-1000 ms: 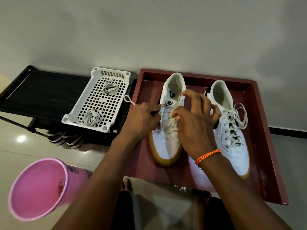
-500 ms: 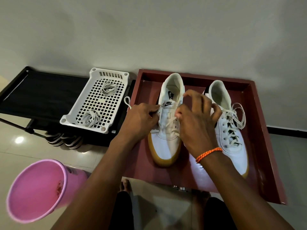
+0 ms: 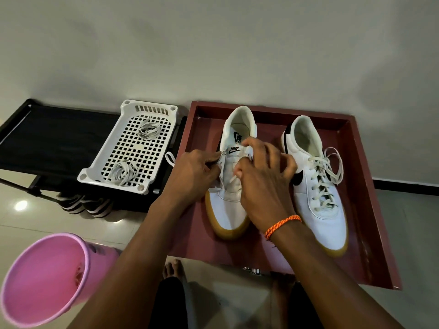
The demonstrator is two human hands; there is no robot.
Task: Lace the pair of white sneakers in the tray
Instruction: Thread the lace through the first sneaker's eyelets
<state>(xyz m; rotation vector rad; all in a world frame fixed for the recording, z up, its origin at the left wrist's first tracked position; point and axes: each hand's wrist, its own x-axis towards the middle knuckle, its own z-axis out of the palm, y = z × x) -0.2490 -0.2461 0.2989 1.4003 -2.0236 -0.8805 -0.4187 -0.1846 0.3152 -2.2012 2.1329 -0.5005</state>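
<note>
Two white sneakers with gum soles stand in a dark red tray [image 3: 356, 129]. The right sneaker [image 3: 320, 217] is laced, its ends lying loose. Both my hands work over the left sneaker [image 3: 229, 210]. My left hand [image 3: 193, 174] pinches the white lace [image 3: 170, 159] at the shoe's left eyelets, and a loop of it sticks out past my knuckles. My right hand [image 3: 263, 179], an orange cord on its wrist, curls over the tongue and pinches the lace on the right side. The eyelets under my hands are mostly hidden.
A white perforated basket [image 3: 95, 173] with two coiled spare laces sits on a black rack [image 3: 54, 138] left of the tray. Striped shoes lie under the rack. A pink bucket [image 3: 45, 279] stands at the near left. My bare feet show below the tray's near edge.
Both hands have stayed on the left sneaker with small finger shifts up toward the tongue. The view has shifted slightly. The right sneaker has not moved.
</note>
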